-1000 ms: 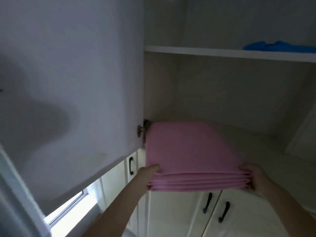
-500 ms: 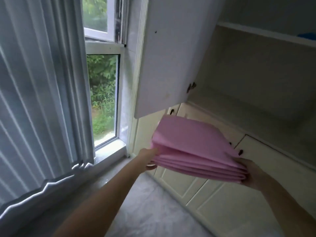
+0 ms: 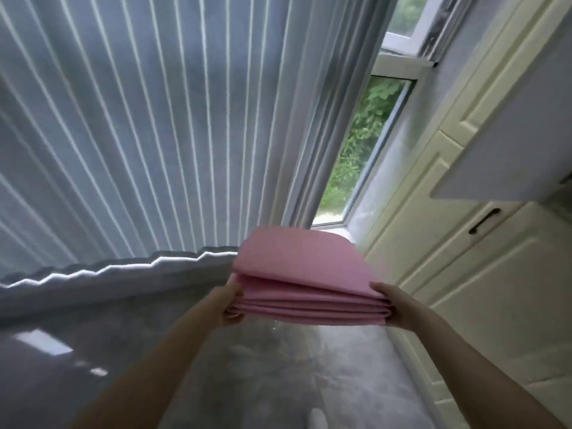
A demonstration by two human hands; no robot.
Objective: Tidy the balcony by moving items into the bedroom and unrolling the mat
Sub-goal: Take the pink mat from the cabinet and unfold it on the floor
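So the folded pink mat [image 3: 305,274] has been lifted out of the cupboard [image 3: 507,125] and swung toward the curtain [image 3: 154,125], pinched at both ends by left hand [image 3: 230,305] and right hand [image 3: 393,305], ready for unrolling over the floor [image 3: 278,382].

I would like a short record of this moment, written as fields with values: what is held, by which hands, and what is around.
held item: folded pink mat, several layers, roughly level
left hand: grips the mat's left edge
right hand: grips the mat's right edge
mat support: in the air above the grey floor
left of mat: grey pleated curtain
behind mat: window with greenery outside
right side: cream cabinets, one upper cabinet door open
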